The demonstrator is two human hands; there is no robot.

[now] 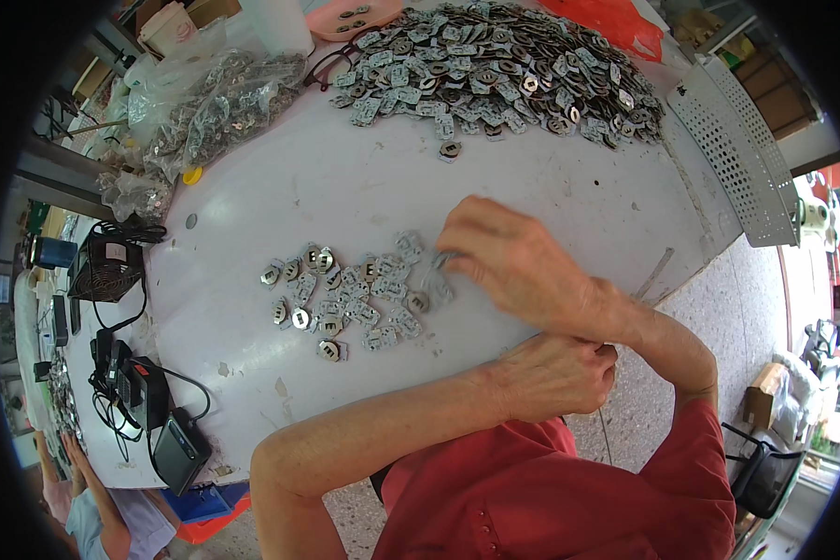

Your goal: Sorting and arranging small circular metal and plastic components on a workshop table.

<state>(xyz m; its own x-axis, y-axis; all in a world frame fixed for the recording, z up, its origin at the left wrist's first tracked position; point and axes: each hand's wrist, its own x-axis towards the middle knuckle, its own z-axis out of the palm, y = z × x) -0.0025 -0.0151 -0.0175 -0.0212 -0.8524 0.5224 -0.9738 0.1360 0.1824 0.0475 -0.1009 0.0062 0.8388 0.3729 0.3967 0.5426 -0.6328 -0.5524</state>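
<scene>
My right hand (513,257) hovers over the white table at the right end of a loose group of small metal parts (355,289). Its fingers are bent together and slightly blurred, and a small dark grey part (446,259) shows at the fingertips. Just below the fingers, some grey parts look smeared by motion. The parts are flat grey plates, several with a round, slotted, brass-coloured disc. My left hand (565,373) is curled into a fist at the table's near edge, beneath my right wrist. Whatever its fingers may enclose is hidden.
A large heap of similar parts (504,70) covers the far side, with dark-framed glasses (331,67) beside it. Plastic bags of parts (219,107) lie far left. A perforated tray (733,140) stands at right. Cables and black boxes (140,392) line the left edge; another person's arms (89,481) show beyond.
</scene>
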